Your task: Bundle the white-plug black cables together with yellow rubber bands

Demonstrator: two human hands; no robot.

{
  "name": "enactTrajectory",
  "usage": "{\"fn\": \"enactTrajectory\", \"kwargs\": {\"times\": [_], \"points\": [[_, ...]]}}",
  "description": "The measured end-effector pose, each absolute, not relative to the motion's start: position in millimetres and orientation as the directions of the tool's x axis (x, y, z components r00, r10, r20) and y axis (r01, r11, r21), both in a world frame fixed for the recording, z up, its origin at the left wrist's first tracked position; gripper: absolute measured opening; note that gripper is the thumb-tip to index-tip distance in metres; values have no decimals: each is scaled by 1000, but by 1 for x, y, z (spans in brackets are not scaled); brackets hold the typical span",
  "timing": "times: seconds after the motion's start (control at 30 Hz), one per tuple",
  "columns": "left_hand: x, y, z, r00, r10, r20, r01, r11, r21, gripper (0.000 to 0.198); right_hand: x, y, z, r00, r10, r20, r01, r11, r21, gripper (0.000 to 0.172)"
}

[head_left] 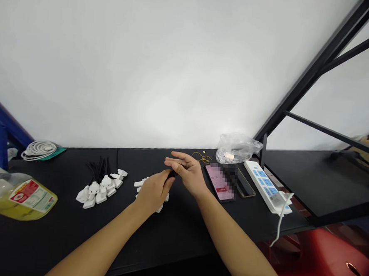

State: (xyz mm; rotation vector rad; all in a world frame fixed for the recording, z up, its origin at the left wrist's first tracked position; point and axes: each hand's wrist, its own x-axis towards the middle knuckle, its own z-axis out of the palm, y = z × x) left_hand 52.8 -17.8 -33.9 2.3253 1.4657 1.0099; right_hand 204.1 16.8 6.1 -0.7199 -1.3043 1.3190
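Observation:
My left hand [153, 191] is closed around a small black item [172, 174], whose end shows at the fingertips. Over that end, my right hand [187, 170] has its fingers stretched and spread; its palm side is partly hidden. Beneath and behind my left hand lie several white plug-like pieces [140, 183], partly covered by it. Farther left on the black table [152, 252] is a pile of white plugs [101, 189] with black cable ties or cords [99, 168] behind it.
A bottle of yellow liquid [24, 199] and a coiled white cable [40, 149] are at the left. On the right are a phone [219, 182], a second dark phone-like device [246, 184], a power strip [265, 185], a plastic bag [238, 147] and a red stool [329, 263].

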Motion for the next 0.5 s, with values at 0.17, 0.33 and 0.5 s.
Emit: {"fn": "enactTrajectory", "kwargs": {"times": [0.17,0.33,0.5], "points": [[52,-17,-32,287,868,405,725,-473,501,30,205,16,6,-208,933,292,-342,210,-916,30],[53,-17,-30,314,869,382,710,-482,513,33,212,16,7,-246,900,360,-176,324,-929,17],[48,-16,-34,252,886,390,630,-456,629,37,225,17,13,-273,818,506,149,555,-818,13]]}}
